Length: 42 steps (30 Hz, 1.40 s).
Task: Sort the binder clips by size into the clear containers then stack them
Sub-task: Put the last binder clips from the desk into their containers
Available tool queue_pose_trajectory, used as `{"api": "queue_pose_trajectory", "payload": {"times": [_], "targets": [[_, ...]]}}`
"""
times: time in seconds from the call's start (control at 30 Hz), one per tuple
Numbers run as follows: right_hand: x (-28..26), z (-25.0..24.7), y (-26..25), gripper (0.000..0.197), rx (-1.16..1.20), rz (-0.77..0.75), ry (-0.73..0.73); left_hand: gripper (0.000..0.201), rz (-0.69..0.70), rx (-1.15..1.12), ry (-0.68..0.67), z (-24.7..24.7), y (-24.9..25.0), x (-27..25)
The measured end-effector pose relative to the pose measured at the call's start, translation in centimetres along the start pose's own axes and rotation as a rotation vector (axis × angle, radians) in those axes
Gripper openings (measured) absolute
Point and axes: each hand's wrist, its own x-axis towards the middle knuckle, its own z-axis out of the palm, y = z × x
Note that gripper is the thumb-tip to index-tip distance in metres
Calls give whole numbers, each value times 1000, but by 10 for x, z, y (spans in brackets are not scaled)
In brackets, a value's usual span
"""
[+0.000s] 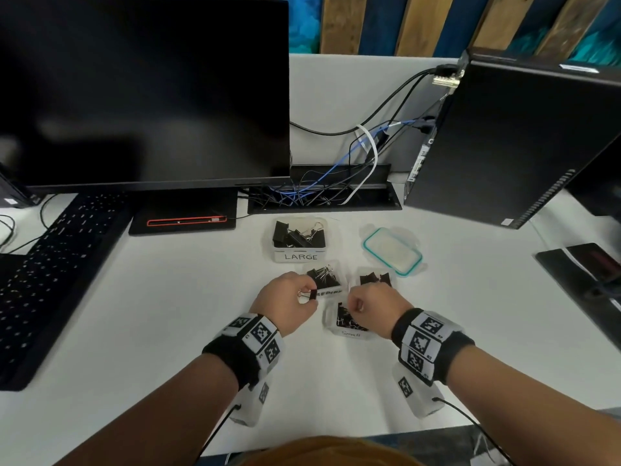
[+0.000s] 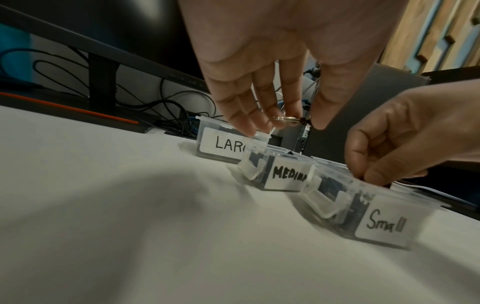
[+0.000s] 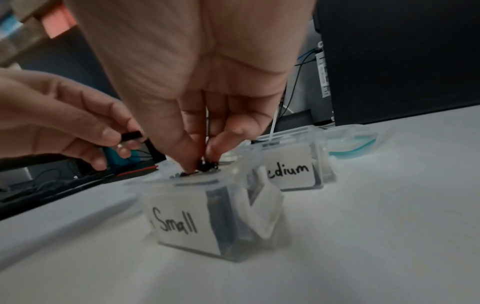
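The left hand [image 1: 285,299] pinches a black binder clip [image 1: 312,294] between thumb and fingers, just above the near rim of the container labelled medium [image 1: 327,280]; the right hand [image 1: 373,302] has its fingers curled down into the container labelled small [image 1: 346,326], pinching a small clip [image 3: 207,164] at its open top; whether that clip is clear of the pile cannot be told. The small container sits nearest the front edge of the table [image 1: 168,331]; a second medium container [image 1: 374,277] stands beside the first; the container labelled LARGE [image 1: 300,242] lies behind them toward the back edge, with clips inside; a teal-rimmed lid [image 1: 391,250] lies flat to its right.
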Motion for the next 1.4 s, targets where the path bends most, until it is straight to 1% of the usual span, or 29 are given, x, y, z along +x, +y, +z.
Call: {"api": "queue_pose_trajectory", "payload": {"times": [0.17,0.27,0.37,0.47,0.53,0.67,0.97,1.07,1.17,1.3,1.4], "targets": [[-1,0,3,15,-78,-30,-75,22,23,20,13,11,6,2],[-1,1,7,17,-86,-50,-77,21,42,15,16,18,10,4],[-1,-3,13,16,-18,-63,-28,21,63,28,4,26,14,7],[-1,-12,19,11,32,-69,36,21,83,32,-1,32,17,11],[-1,-18,24,9,69,-46,66,22,112,42,-35,36,20,13],[1,-28,35,11,108,10,108,27,173,114,-102,47,24,15],[6,-39,48,6,121,62,173,34,158,153,-149,57,24,19],[8,-44,51,9,104,84,184,38,142,167,-172,56,21,20],[10,-48,52,13,86,96,178,35,135,125,-140,52,17,20],[10,-48,53,20,77,91,157,28,140,62,-20,43,10,21],[11,-47,54,29,46,83,138,30,93,53,64,34,5,25]]}}
